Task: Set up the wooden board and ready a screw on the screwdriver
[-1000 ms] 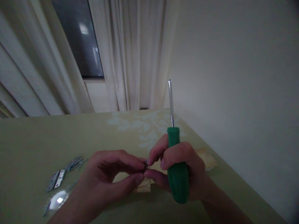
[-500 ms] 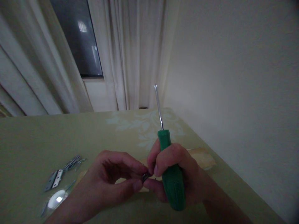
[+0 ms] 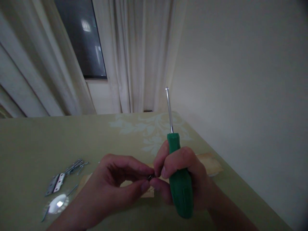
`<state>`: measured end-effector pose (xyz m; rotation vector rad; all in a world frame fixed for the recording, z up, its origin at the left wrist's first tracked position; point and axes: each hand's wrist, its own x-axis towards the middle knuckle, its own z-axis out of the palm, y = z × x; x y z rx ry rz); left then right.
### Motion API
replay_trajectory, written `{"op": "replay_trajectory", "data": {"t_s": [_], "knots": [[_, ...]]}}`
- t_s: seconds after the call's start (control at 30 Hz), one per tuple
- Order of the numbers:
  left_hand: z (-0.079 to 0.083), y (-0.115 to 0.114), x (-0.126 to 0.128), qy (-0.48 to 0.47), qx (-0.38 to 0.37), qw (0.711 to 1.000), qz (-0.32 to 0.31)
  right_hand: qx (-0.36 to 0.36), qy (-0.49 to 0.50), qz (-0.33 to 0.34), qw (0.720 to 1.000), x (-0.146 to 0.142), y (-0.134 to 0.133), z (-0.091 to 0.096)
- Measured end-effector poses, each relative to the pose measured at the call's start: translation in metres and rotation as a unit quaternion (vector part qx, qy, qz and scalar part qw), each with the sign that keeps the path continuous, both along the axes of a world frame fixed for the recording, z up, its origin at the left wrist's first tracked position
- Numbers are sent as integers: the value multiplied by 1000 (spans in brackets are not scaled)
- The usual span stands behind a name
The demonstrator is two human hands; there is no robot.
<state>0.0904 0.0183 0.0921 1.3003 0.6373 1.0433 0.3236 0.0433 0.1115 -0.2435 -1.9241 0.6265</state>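
Head camera: we see our right hand [image 3: 192,165] gripping the green-handled screwdriver [image 3: 181,189], more upright than half a second ago; left of that grip, our left hand [image 3: 108,189] pinches a small, dark, shiny metal piece [image 3: 150,177]

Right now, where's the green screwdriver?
In the head view, right of centre: the green screwdriver is in the right hand, metal shaft pointing up. The left hand, with a small metal piece at its fingertips, is to its left.

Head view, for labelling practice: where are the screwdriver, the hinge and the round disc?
Screwdriver [image 3: 173,143]: head view, upper end of its green handle.
Hinge [image 3: 58,184]: head view, its brighter leaf.
Round disc [image 3: 56,204]: head view, middle of its shiny face.
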Motion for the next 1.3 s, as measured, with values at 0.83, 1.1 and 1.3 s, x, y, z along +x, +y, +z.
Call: {"op": "replay_trajectory", "data": {"t_s": [0.83,1.1,1.3], "knots": [[9,3,6,-10,-12,999,49,-44,-3,-11,999,0,-1,-1],[9,3,4,-21,-6,993,113,-65,-20,-57,996,-4,6,3],[12,2,7,57,75,965,247,-131,-10,-72,989,-8,10,-1]]}}
